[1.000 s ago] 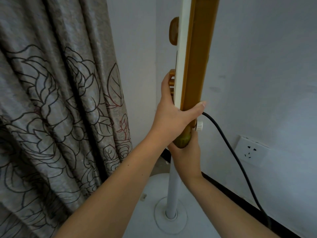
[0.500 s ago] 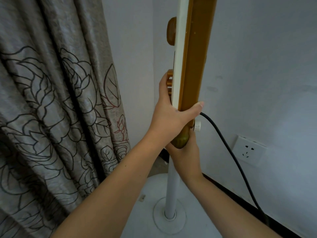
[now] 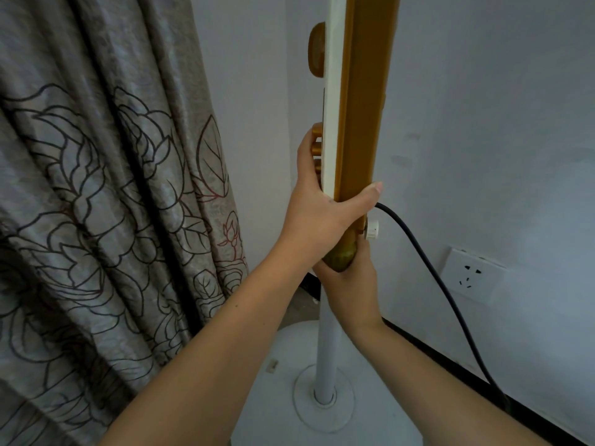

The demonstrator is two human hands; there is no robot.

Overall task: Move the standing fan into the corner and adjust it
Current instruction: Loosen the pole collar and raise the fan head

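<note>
The standing fan's gold and white control column rises in the room corner on a white pole set in a round white base. My left hand wraps the column's lower part, fingers by the gold buttons, thumb across the gold side. My right hand grips the column's rounded bottom end just below, near a small white knob. The fan head is out of view above.
A black power cord runs from the column down to the right along the black skirting. A white wall socket sits low on the right wall. A patterned grey curtain hangs close on the left.
The fan and both hands have hardly moved; the view has shifted slightly, with the column a little further left in the picture.
</note>
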